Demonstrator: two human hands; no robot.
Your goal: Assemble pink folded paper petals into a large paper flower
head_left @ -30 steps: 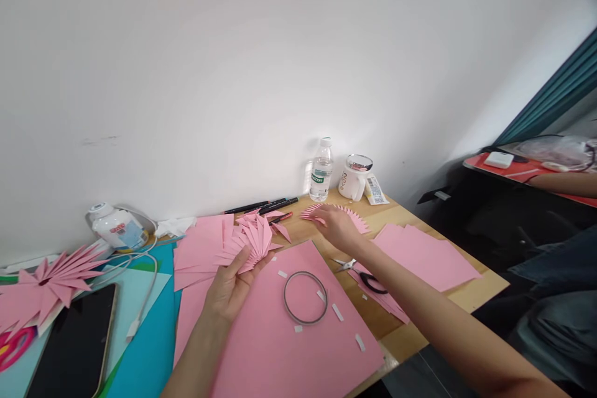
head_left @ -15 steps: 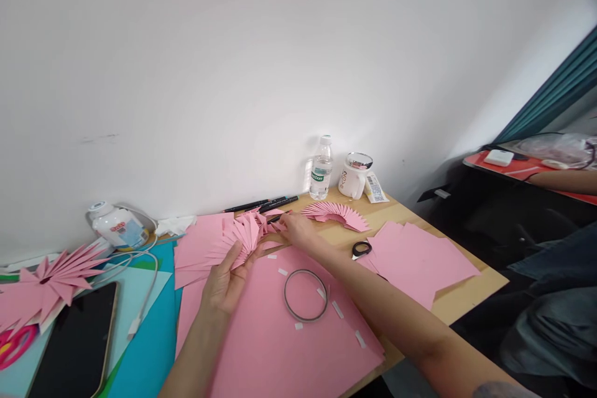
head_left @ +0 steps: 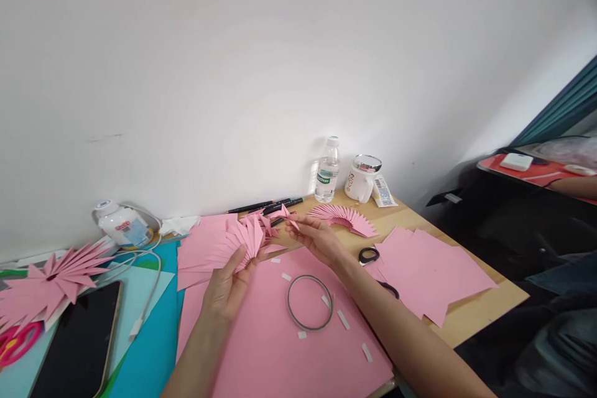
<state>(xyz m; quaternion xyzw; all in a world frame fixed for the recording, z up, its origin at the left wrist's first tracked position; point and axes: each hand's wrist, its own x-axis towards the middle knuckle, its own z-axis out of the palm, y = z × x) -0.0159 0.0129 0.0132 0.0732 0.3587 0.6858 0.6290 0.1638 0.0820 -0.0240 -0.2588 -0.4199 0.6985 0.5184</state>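
Note:
My left hand (head_left: 229, 283) is closed around the lower edge of a pink folded-paper fan (head_left: 246, 237), its pleats spread upward. To its right, my right hand (head_left: 317, 237) pinches a small folded pink paper piece (head_left: 283, 212) between thumb and fingers, a short gap from the fan. More small folded pink pieces (head_left: 269, 227) lie behind and between the hands, partly hidden. Below the hands lies a large pink sheet (head_left: 261, 336) with a thin roll of tape (head_left: 310, 302) and several short white strips (head_left: 343, 319) on it.
Scissors (head_left: 369, 255) lie at the right, partly under pink sheets (head_left: 433, 267). A curved pleated pink strip (head_left: 345, 217), a water bottle (head_left: 328, 171), a white mug (head_left: 362, 180) and pens (head_left: 261, 206) stand or lie by the wall. A phone (head_left: 79, 342) and a pink paper star (head_left: 51, 280) are left.
My right hand has risen slightly to the right, lifting a small folded pink piece from the pile. My left hand still holds the fan. The view has shifted a little.

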